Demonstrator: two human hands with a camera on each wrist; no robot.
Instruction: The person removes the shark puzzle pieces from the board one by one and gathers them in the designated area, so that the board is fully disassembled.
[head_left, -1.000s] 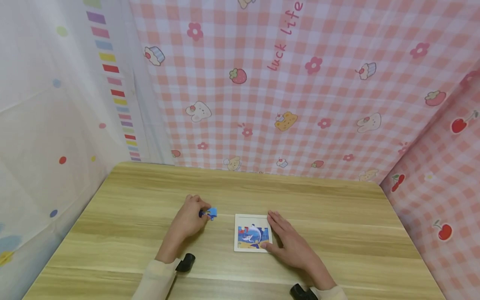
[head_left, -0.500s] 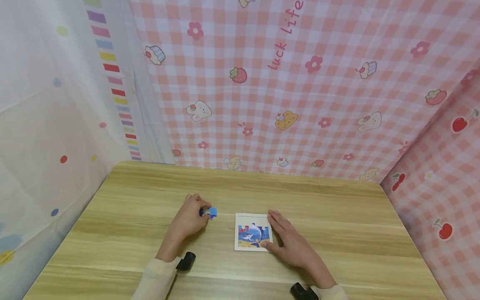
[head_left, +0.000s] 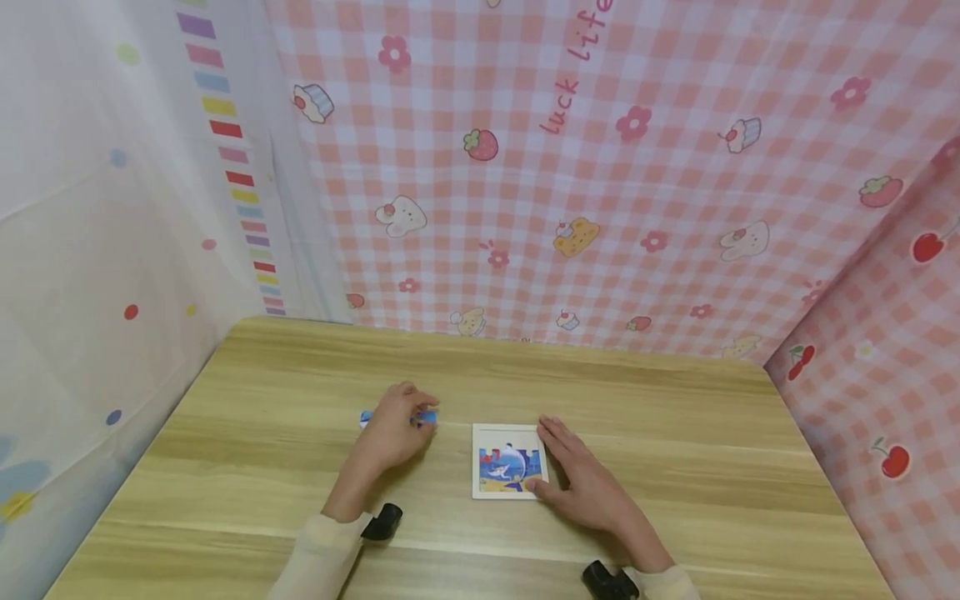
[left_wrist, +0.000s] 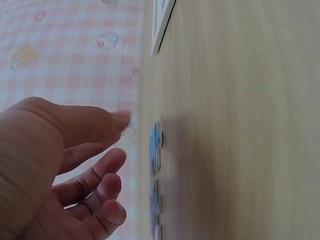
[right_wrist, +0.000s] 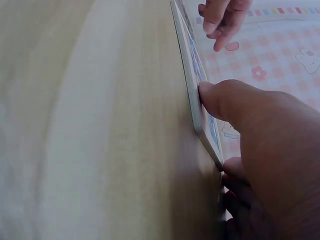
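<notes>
My left hand point(head_left: 396, 427) hovers just above loose blue jigsaw pieces point(head_left: 428, 416) on the table. In the left wrist view its thumb and loosely bent fingers are apart with nothing between them, and two pieces point(left_wrist: 156, 150) lie below the fingertips. Another blue piece point(head_left: 365, 418) shows at the left of that hand. My right hand point(head_left: 588, 483) rests at the right side of a white-framed jigsaw puzzle point(head_left: 478, 467), thumb on its face and straight fingers along the edge. The lower part of the puzzle carries a dolphin sea picture; a blank strip lies above it.
The wooden table point(head_left: 637, 400) is bounded by a pink checked cloth point(head_left: 525, 192) at the back and right. A white dotted cloth point(head_left: 150, 250) hangs on the left. A black wrist device point(head_left: 384, 522) sits on each cuff.
My left hand has let go of the pinched blue piece and moved slightly right and away, uncovering a piece at its left. The right hand stays on the puzzle. The head view has tilted slightly.
</notes>
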